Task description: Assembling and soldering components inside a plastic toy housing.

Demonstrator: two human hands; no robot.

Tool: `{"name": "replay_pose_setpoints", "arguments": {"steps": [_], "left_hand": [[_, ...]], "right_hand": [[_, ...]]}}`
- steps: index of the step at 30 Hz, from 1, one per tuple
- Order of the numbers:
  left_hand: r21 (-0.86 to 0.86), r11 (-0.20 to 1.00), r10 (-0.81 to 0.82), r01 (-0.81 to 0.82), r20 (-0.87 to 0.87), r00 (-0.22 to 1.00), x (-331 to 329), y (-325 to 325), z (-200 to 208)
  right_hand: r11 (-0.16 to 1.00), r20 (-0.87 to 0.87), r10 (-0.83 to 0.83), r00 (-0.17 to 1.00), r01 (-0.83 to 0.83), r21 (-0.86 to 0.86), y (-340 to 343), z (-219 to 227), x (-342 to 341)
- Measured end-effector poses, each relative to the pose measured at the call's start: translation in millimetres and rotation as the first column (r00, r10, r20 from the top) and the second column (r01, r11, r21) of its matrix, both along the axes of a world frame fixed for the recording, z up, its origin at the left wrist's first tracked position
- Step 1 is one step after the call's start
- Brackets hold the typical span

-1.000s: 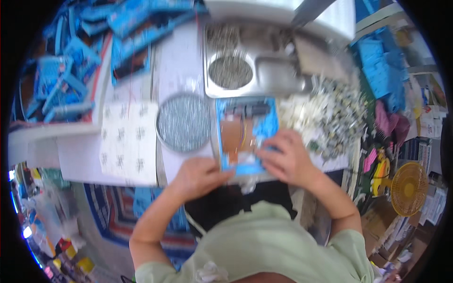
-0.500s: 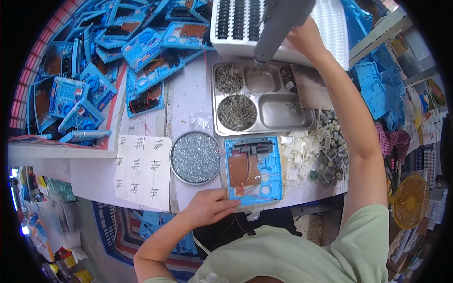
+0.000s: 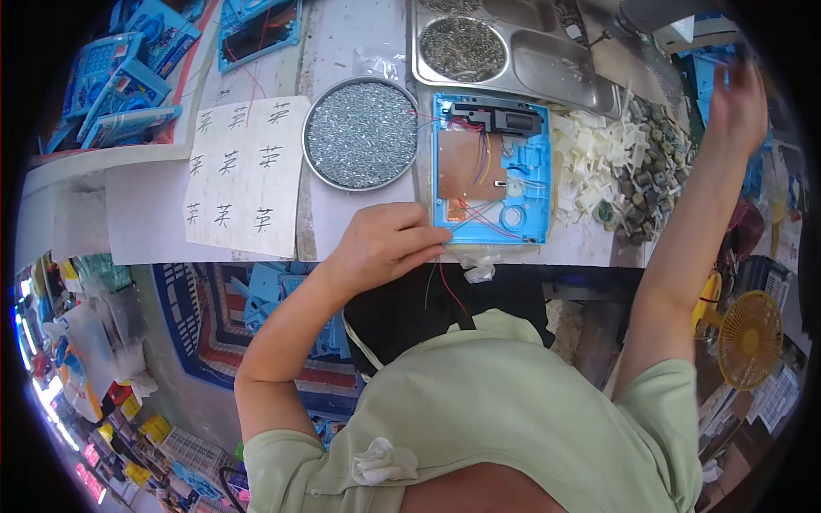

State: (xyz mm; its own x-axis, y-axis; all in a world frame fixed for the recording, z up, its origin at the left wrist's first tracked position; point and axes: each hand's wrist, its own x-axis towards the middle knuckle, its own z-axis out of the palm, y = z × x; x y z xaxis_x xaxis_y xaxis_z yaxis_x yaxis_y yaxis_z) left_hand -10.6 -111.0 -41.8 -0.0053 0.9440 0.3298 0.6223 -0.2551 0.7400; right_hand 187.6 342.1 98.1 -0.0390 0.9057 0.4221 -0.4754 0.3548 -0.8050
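Head view: I see white paper sheet point(image 3: 244, 175) with dark marks left of round screw tray point(image 3: 362, 134). Blue open casing point(image 3: 490, 169) lies at table front edge, bare strip between sheet and tray. My left hand point(image 3: 385, 244) pins casing corner, fingers curled. Right hand point(image 3: 737, 103) raised, blurred; grip unreadable. Versus 0.5 s ago: right hand lower.

Single head-worn fisheye view, straight down and close over the worktable point(image 3: 359, 34) edge.
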Motion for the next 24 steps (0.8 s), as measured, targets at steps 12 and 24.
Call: {"name": "replay_pose_setpoints", "arguments": {"steps": [12, 24], "left_hand": [[-0.063, 0.998, -0.018, 0.017, -0.015, 1.0, 1, 4, 9], [-0.139, 0.99, -0.037, 0.03, -0.044, 0.998, 0, 3, 12]], "right_hand": [[0.613, 0.902, 0.022, 0.431, -0.719, 0.328, -244, -100, 22], [0.452, 0.935, 0.051, 0.352, -0.843, 0.292, -230, -99, 14]]}}
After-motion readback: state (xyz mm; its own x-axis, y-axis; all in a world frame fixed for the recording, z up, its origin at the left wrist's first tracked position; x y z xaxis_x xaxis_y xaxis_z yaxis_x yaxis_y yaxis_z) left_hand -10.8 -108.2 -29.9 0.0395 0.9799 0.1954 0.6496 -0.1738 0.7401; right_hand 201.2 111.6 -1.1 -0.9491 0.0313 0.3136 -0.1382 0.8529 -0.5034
